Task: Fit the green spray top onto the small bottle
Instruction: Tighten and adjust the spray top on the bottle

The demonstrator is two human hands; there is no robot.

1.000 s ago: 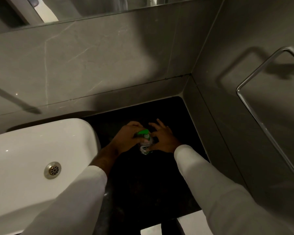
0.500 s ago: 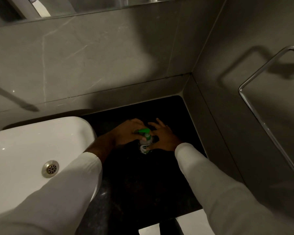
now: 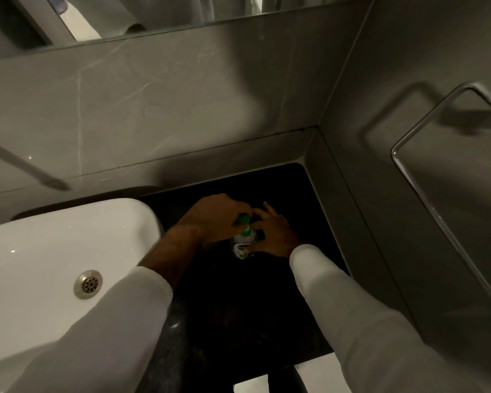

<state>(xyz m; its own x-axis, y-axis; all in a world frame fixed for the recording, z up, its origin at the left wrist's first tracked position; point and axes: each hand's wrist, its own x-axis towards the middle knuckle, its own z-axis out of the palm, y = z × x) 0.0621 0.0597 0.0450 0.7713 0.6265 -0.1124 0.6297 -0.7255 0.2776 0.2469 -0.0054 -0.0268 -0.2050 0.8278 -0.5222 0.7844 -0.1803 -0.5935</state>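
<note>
A dim bathroom corner seen from above; a black countertop point(image 3: 238, 307) runs between a white sink point(image 3: 40, 251) on the left and grey tiled walls at the back and right; a metal drain point(image 3: 88, 284) sits in the sink's basin, a mirror point(image 3: 153, 15) hangs along the top of the back wall, and a chrome towel rail point(image 3: 425, 188) is fixed to the right wall; nothing lies between the hands and the bottle, though the hands themselves hide much of it.

A small bottle point(image 3: 241, 245) stands on the countertop towards its back right corner, near the sink's right edge; its long axis is upright, tilted slightly, with the green spray top point(image 3: 244, 224) at its upper end, pointing up towards the camera; whether the top is fully seated cannot be told.

The left hand point(image 3: 216, 214), in a white sleeve point(image 3: 102, 336), curls closed over the green spray top from the left, fingers wrapped around it; the right hand point(image 3: 272, 234) cups the bottle's body from the right, thumb pressed on the label and the other fingers loosely spread behind it.
</note>
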